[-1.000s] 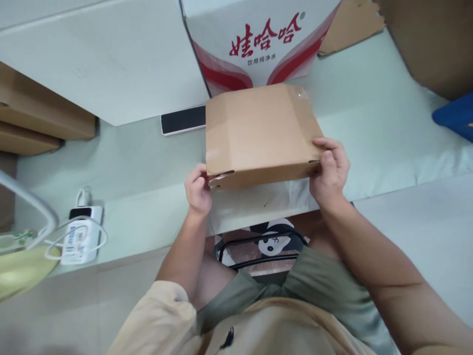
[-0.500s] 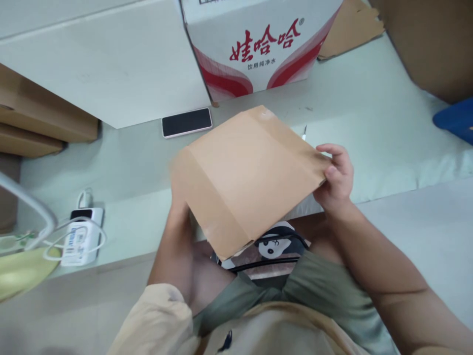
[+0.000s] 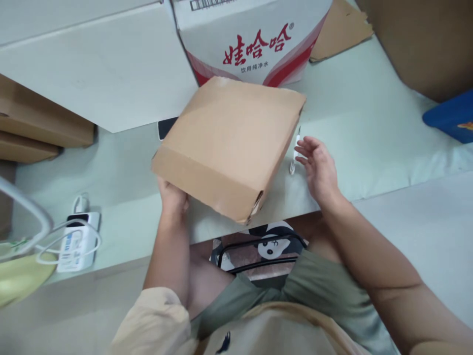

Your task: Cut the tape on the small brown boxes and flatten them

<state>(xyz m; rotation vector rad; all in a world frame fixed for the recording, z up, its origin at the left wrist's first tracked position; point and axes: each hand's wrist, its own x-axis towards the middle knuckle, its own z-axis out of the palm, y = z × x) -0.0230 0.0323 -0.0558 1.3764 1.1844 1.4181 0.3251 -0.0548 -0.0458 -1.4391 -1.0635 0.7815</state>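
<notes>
Back of table: a white carton [image 3: 254, 39] with red characters — upright, torn cardboard [image 3: 342, 32] beside it.
Left edge: a white charger [image 3: 76, 236] wrapped in cable.
Far right: a blue item [image 3: 449, 116].
Under the table: a panda-print item [image 3: 271, 241].

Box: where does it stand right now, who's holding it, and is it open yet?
Done: the box is off the table, tilted, plain face up. In hand: only the left hand holds it, from underneath at the near left corner. The right hand is off it, fingers spread open by a small white tool on the table. Left: the box looks shut; no flap raised.
</notes>
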